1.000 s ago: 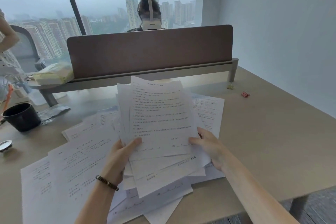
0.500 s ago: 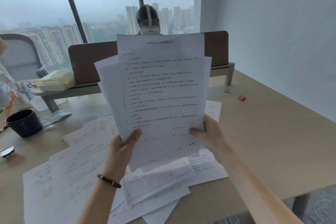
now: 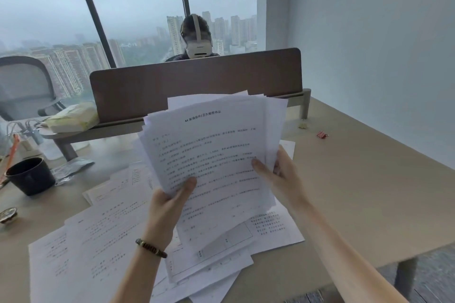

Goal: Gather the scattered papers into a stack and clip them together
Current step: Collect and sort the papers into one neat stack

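Here both hands, left hand and right hand, grip the fanned papers between them above the desk.

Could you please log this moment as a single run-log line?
phase: gathering | left hand: grips sheaf of papers | right hand: pinches sheaf's right edge | loose sheets: on desk | red binder clip: untouched

I see soft grey daylight from the far window (overcast, hazy); shadows are faint, wide-angle bending shows at the edges, and print looks slightly blurred.
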### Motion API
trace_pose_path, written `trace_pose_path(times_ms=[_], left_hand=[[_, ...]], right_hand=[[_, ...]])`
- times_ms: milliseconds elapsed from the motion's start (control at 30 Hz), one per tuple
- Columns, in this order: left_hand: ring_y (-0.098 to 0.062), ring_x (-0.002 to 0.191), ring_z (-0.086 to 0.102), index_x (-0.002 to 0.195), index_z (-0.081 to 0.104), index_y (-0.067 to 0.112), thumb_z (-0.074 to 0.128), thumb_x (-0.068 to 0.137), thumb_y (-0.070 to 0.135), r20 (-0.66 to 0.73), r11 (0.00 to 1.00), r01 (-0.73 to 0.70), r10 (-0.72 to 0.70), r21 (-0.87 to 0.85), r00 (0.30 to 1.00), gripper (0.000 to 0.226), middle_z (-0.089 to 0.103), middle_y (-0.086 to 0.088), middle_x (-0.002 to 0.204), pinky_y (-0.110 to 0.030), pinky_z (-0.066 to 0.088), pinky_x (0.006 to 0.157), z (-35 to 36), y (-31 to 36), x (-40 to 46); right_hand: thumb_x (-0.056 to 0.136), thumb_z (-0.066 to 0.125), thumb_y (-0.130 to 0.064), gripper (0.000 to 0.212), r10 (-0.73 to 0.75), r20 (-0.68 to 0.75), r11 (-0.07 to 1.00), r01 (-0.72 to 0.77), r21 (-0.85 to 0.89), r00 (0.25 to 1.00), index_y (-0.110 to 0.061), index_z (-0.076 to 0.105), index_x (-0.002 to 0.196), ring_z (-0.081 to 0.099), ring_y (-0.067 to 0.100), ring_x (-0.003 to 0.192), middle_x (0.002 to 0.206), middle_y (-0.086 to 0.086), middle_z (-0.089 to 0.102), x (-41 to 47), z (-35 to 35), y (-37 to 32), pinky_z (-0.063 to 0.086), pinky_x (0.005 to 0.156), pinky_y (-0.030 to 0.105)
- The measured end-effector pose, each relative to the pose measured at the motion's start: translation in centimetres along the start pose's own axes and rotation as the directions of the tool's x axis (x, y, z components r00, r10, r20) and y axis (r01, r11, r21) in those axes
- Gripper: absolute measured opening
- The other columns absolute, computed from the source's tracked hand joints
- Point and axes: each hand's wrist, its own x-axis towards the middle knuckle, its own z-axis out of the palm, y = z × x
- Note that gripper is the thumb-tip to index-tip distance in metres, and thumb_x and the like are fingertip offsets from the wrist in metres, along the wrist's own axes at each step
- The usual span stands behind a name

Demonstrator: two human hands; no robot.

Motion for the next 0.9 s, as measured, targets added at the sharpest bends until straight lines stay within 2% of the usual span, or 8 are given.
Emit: trace_pose_path(times_ms=[200,400,500,600,667,733,900], left_hand=[[-0.022,0.099,0.073,0.104,0.074,0.02,0.075,0.074,0.029,0.033,1.0,-0.006,0.006,-0.008,0.999,0.031,0.078,0.001,0.103,-0.043,0.061,0.081,0.5,0.2,0.0],[-0.015,0.095,0.073,0.099,0.074,0.023,0.074,0.075,0.031,0.004,0.997,-0.08,0.08,0.017,0.997,0.026,0.078,0.009,0.098,-0.037,0.062,0.076,0.8,0.6,0.2],[-0.017,0.095,0.073,0.102,0.073,0.021,0.074,0.073,0.032,0.013,0.997,-0.074,0.074,-0.01,0.997,0.031,0.078,0.005,0.099,-0.038,0.062,0.077,0.7,0.9,0.3],[-0.022,0.105,0.071,0.113,0.072,0.018,0.076,0.078,0.033,0.061,1.0,-0.007,0.009,-0.028,0.998,0.038,0.077,0.0,0.109,-0.045,0.058,0.09,0.2,0.2,0.3],[-0.022,0.108,0.069,0.113,0.073,0.023,0.081,0.074,0.047,0.087,0.999,0.044,-0.043,-0.013,0.995,0.047,0.076,0.001,0.111,-0.049,0.055,0.096,-0.1,-0.5,0.1],[-0.023,0.107,0.069,0.106,0.076,0.031,0.081,0.061,0.059,0.097,0.997,0.075,-0.077,0.016,0.992,0.052,0.077,0.002,0.109,-0.052,0.054,0.096,0.0,-1.0,-0.2],[-0.031,0.104,0.068,0.096,0.078,0.039,0.078,0.073,0.048,0.091,0.996,0.068,-0.073,0.051,0.993,0.025,0.077,-0.002,0.104,-0.057,0.055,0.092,0.1,-1.3,-0.1]], right_hand=[[0.09,0.066,-0.044,0.043,-0.05,0.038,0.999,0.05,-0.006,0.998,-0.028,0.053,0.128,0.069,0.016,0.11,0.121,-0.01,0.07,1.0,0.9,-1.1,0.058,0.092,0.051],[0.089,0.066,-0.037,0.039,-0.088,-0.003,0.995,0.088,0.048,0.996,-0.025,0.054,0.124,0.068,0.02,0.108,0.118,-0.004,0.07,1.1,1.2,-1.3,0.058,0.091,0.054],[0.091,0.066,-0.034,0.038,-0.089,0.001,0.994,0.089,0.065,0.996,-0.026,0.054,0.126,0.068,0.02,0.11,0.12,-0.006,0.07,1.0,1.0,-1.4,0.057,0.092,0.051],[0.096,0.066,-0.028,0.034,-0.034,0.033,0.992,0.029,0.124,0.999,-0.024,0.054,0.127,0.069,0.015,0.111,0.12,-0.008,0.071,0.5,0.8,-0.5,0.057,0.092,0.045],[0.097,0.065,-0.028,0.034,0.045,0.058,0.984,-0.055,0.169,0.997,-0.023,0.054,0.129,0.069,0.012,0.111,0.121,-0.009,0.071,0.0,1.0,0.7,0.057,0.091,0.04],[0.096,0.065,-0.032,0.038,0.095,0.068,0.98,-0.105,0.167,0.993,-0.027,0.054,0.132,0.068,0.01,0.113,0.123,-0.011,0.07,-0.5,1.3,1.8,0.057,0.09,0.036],[0.094,0.068,-0.033,0.035,0.146,0.046,0.972,-0.152,0.18,0.988,-0.026,0.055,0.126,0.068,0.009,0.111,0.116,-0.016,0.071,-1.1,2.1,3.0,0.058,0.088,0.033]])
